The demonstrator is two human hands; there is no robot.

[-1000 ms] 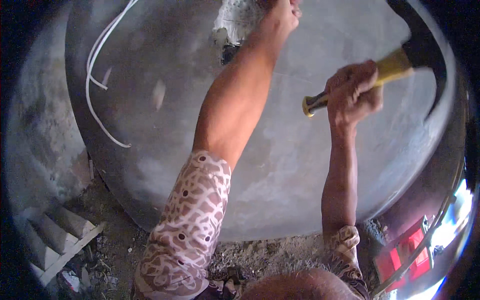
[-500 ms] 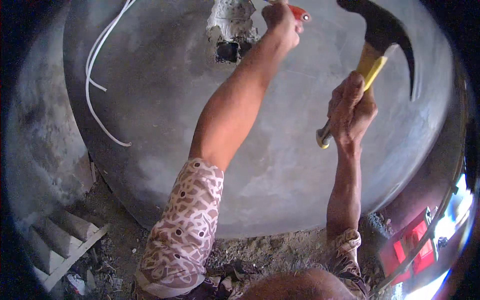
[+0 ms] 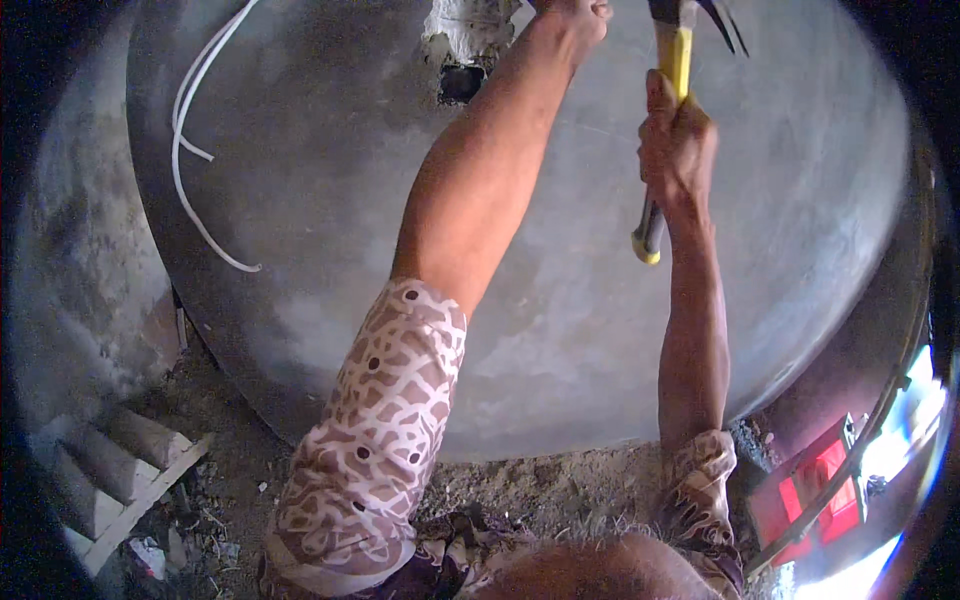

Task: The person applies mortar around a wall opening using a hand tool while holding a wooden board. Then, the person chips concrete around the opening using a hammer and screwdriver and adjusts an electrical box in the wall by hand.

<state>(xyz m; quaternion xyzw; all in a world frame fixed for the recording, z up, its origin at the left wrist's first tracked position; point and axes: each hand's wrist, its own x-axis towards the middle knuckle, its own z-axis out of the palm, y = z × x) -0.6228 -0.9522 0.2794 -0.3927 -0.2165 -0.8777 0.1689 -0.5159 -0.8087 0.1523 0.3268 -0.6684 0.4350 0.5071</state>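
Note:
My right hand (image 3: 680,150) is wrapped round the handle of a claw hammer (image 3: 676,62) with a yellow and dark grip. Its dark head points up and is partly cut off by the top edge of the view. To the left of it, my left hand (image 3: 575,25) is closed at the top edge. A red-handled tool showed in that hand a moment ago; it is now hidden or out of view. Both hands are in front of a grey plastered wall (image 3: 560,330). Close to my left forearm, a square dark hole (image 3: 461,84) opens below a rough, chipped channel (image 3: 465,30).
Two white cables (image 3: 180,150) hang down the wall at the left. Rubble and soil (image 3: 540,490) lie along its foot. A pale piece with wedge-shaped ridges (image 3: 135,475) rests at the lower left. A red object (image 3: 825,490) stands at the lower right beside bright light.
The hammer has swung left and upward toward my left hand, its head turning more upright. My left hand has moved up a little, taking the red handle from sight. The view has shifted slightly.

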